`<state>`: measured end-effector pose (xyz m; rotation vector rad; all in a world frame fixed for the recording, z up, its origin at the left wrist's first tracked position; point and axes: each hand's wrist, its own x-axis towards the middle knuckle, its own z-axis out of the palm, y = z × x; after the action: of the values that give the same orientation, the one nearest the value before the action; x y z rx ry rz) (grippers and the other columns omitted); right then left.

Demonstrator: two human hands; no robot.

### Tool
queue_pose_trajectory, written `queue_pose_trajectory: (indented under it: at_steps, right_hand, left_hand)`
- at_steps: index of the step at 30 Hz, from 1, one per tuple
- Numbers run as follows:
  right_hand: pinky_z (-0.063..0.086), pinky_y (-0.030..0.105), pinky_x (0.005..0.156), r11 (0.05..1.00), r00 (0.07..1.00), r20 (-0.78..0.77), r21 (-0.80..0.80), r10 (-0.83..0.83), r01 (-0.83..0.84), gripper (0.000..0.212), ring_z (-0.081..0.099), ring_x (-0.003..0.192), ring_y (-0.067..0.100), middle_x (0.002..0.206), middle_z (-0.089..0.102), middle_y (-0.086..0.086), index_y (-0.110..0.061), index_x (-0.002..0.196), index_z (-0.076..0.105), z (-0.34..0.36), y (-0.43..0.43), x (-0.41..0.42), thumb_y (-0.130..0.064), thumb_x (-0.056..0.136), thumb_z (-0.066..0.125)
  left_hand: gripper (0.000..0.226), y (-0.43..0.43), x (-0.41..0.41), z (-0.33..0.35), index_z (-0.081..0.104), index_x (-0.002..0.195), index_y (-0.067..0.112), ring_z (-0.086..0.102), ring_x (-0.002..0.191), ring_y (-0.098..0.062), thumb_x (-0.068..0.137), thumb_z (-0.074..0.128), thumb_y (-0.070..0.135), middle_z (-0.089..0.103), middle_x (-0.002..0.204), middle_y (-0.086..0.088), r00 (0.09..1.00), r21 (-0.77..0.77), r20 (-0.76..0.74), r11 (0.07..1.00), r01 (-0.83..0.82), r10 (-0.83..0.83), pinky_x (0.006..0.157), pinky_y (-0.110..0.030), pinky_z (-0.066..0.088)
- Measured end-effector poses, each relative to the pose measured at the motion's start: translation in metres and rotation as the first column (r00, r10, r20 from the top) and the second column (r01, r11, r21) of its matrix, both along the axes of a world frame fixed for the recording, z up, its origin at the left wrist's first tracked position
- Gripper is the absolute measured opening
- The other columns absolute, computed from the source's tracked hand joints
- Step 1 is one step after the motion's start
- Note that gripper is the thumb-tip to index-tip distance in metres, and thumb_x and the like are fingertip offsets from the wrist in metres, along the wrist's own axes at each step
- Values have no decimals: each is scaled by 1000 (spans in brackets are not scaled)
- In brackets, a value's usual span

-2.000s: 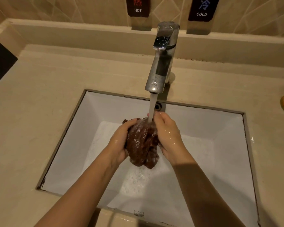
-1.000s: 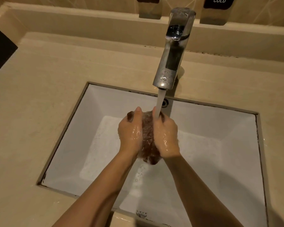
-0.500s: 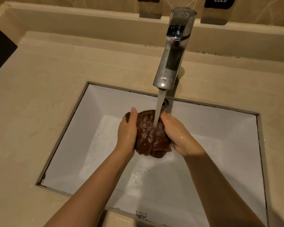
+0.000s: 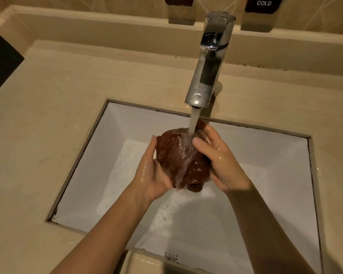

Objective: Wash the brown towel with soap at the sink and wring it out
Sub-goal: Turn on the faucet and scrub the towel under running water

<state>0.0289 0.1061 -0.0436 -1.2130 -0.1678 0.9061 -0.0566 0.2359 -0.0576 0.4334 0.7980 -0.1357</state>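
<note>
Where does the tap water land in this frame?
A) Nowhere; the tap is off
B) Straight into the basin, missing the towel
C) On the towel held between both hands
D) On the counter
C: the stream from the tap hits the top of the towel, bunched between the left hand and right hand over the sink.

Dim, warm yellow light fell from overhead. The white sink (image 4: 125, 135) was the brightest area, with soft shadows lying across its floor. Glare marked the tap (image 4: 206, 76), and a wet sheen the towel (image 4: 176, 159). The counter (image 4: 48, 125) edges bowed toward the corners; detail was slightly soft throughout.
</note>
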Motion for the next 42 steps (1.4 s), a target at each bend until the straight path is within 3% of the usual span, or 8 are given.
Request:
queue_pose_trajectory:
  at_steps: [6,17,20,24,28,31,39,42]
  right_hand:
    - [46,20,87,834,731,635,-526,251,170,29,49,98,4,112,40,-11,-29,116,50,8,2,-26,-32,89,59]
    - [40,26,76,737,792,604,-575,90,355,22,59,91,18,94,55,-4,-23,97,52,0,38,-13,-38,98,37]
    - [40,32,94,818,922,388,-529,-6,227,36,53,114,23,118,57,3,-19,119,47,-18,29,-7,-42,99,28]
    - [31,48,112,987,939,-340,-164,-52,-5,74,49,126,23,133,57,4,-20,134,49,-32,7,-1,-71,85,28]
    - [34,60,104,966,894,-410,-100,179,-239,84,41,132,29,144,45,3,-36,140,38,-36,-6,2,-80,70,45]
    - [50,46,95,993,888,-444,61,117,-101,62,56,120,27,133,57,11,-23,138,43,-28,-9,6,-47,81,53]
    - [51,30,89,952,972,177,-237,-155,195,21,62,103,15,109,65,-3,-31,111,60,-12,5,16,-26,92,55]
    - [45,18,89,843,760,639,-469,119,263,22,48,99,7,109,46,-5,-23,113,56,-15,6,9,-22,92,56]
  left_hand:
    - [43,3,16,11,72,98,9,69,95,-28,81,63,47,71,102,-18,998,351,55,936,-22,3,88,-43,53]
    - [18,-26,17,16,61,89,24,65,86,-17,95,49,36,67,90,-1,995,759,-34,650,-37,96,75,-32,56]
    - [14,-20,15,17,58,96,25,64,96,-19,95,49,36,65,101,-3,998,771,1,635,-36,56,82,-35,56]
    - [19,-9,13,16,59,112,26,63,105,-20,98,46,30,63,113,-4,992,663,114,741,-110,46,82,-31,57]
    - [31,-5,9,11,57,127,22,63,111,-26,99,45,27,65,121,-7,983,516,182,850,-111,18,93,-42,52]
    - [39,7,13,5,51,134,7,57,119,-34,98,49,22,58,131,-20,981,404,186,907,-122,49,103,-49,44]
    - [44,10,9,5,74,101,21,70,96,-28,94,41,49,74,104,-8,978,335,23,924,187,-206,85,-55,52]
    - [36,5,16,7,78,90,19,70,97,-30,89,54,45,75,100,-10,991,330,12,936,123,-134,92,-56,49]
